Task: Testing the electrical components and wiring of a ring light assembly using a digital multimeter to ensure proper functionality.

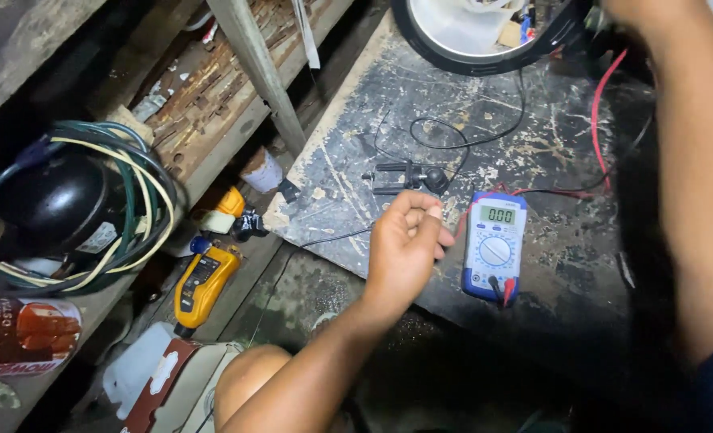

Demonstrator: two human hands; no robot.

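Knee (248,381) sits nearest, below your left forearm. Left hand (405,244) hovers loosely curled over the near edge of the counter (549,144), fingers bent toward the thumb, grasping nothing I can see. Multimeter (494,247) lies flat just right of that hand, apart from it; red lead (601,120) and black lead (485,140) trail away toward the far side. Likely light, hard plastic case, slick on the faces — take it by the long sides, clear of the dial and the lead plugs at its near end. Leads are limp and could snag. Right hand (637,10) is up at the frame edge by the round black-rimmed thing (469,56), blurred; can't tell its grip. Black clip part (409,178) lies just beyond your left hand. Open counter lies right of the meter; the near edge drops off close by.
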